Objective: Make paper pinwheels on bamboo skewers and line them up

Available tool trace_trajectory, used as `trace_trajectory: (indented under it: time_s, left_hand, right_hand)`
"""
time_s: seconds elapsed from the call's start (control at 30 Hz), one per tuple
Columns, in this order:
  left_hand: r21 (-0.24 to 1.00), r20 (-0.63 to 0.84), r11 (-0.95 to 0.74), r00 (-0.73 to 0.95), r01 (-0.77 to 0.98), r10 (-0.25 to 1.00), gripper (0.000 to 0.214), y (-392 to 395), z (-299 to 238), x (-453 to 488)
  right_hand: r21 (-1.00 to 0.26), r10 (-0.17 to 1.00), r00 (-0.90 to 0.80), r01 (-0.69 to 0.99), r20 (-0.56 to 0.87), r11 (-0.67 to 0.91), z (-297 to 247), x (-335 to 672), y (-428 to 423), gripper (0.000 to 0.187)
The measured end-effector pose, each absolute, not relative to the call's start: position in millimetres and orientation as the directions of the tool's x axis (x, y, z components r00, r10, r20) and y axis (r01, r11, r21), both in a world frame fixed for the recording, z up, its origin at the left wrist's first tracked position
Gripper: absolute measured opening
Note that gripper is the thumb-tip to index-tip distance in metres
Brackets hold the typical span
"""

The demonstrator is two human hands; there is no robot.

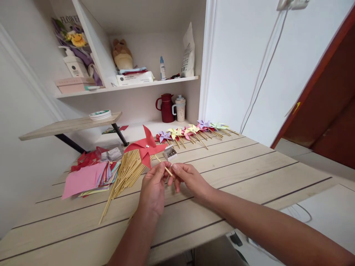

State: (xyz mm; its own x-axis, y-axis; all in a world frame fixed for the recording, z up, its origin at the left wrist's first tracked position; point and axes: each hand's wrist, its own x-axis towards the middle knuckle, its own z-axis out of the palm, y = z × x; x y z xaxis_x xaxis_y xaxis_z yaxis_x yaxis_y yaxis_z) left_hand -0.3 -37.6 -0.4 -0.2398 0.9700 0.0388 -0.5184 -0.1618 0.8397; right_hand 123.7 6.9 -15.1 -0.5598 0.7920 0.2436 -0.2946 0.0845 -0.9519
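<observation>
A red paper pinwheel (147, 146) with a silvery pin at its centre tilts up and to the left on a thin wooden stick. My left hand (155, 184) is closed on that stick, thumb and fingers pinching it below the blades. At the stick's lower end, my right hand (191, 179) is closed too, its thumb and fingertips against the end. Just behind my hands, a small white box (170, 152) holds dark metallic pins. Left of them lies a spread pile of wooden sticks (129, 171).
Stacked coloured paper squares (83, 179) lie left, with red paper pieces (88, 159) behind them. Several finished pinwheels (192, 129) lie along the back. A raised wooden shelf (72, 125) stands at back left. A red jug (166, 108) and a cup (180, 109) stand in the cabinet.
</observation>
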Motion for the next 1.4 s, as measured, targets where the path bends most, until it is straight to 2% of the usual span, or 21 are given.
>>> trace_trajectory:
  time_s: [0.2,0.4,0.7,0.83,1.0,1.1,1.13,1.2,1.27,1.33,1.4]
  left_hand:
    - [0.854,0.018,-0.167,-0.294,-0.493,0.956,0.032,-36.5,-0.1,-3.6]
    - [0.869,-0.049,-0.119,-0.323,-0.48,0.945,0.038,-35.8,-1.4,-2.8]
    - [0.891,-0.025,-0.132,-0.338,-0.433,0.941,0.037,-36.4,-3.3,-1.0]
    - [0.943,0.023,-0.153,-0.398,-0.297,0.917,0.038,-37.1,-4.3,0.1]
    - [0.985,0.088,-0.146,-0.462,-0.091,0.883,0.055,-37.1,-3.9,-2.2]
    - [0.983,0.182,-0.171,-0.473,0.065,0.862,0.046,-38.5,-4.5,-2.6]
    - [0.973,0.23,-0.191,-0.471,0.13,0.851,0.043,-39.7,-4.8,-2.0]
    - [0.929,0.35,-0.243,-0.447,0.279,0.824,0.037,-42.8,-5.9,0.0]
    - [0.842,0.487,-0.313,-0.371,0.439,0.79,0.032,-45.4,-8.4,2.3]
    - [0.711,0.606,-0.402,-0.213,0.577,0.766,0.028,-46.1,-12.6,4.1]
    - [0.563,0.649,-0.489,0.01,0.666,0.761,0.026,-45.1,-17.7,5.3]
  right_hand:
    - [-0.956,0.807,-0.522,-0.236,0.275,0.174,-11.2,127.8,6.4,0.044]
    - [-0.958,0.838,-0.473,-0.21,0.272,0.193,-15.0,124.9,5.8,0.036]
    - [-0.948,0.846,-0.429,-0.149,0.317,0.28,-15.0,126.9,8.4,0.029]
    - [-0.943,0.867,-0.371,-0.125,0.332,0.307,-15.3,125.2,10.7,0.029]
    - [-0.959,0.914,-0.295,-0.138,0.279,0.248,-13.4,133.0,30.4,0.029]
    - [-0.959,0.942,-0.18,-0.052,0.283,0.278,-9.8,146.5,56.8,0.03]
    - [-0.956,0.948,-0.129,0.01,0.291,0.295,-8.2,152.2,67.7,0.031]
    - [-0.919,0.948,-0.009,0.241,0.318,0.311,-4.6,165.7,91.3,0.032]
    - [-0.895,0.941,0.051,0.329,0.334,0.3,-0.9,182.2,115.2,0.03]
    - [-0.867,0.93,0.114,0.418,0.348,0.273,1.8,201.6,136.7,0.026]
    - [-0.839,0.919,0.191,0.502,0.345,0.21,2.4,222.1,153.6,0.022]
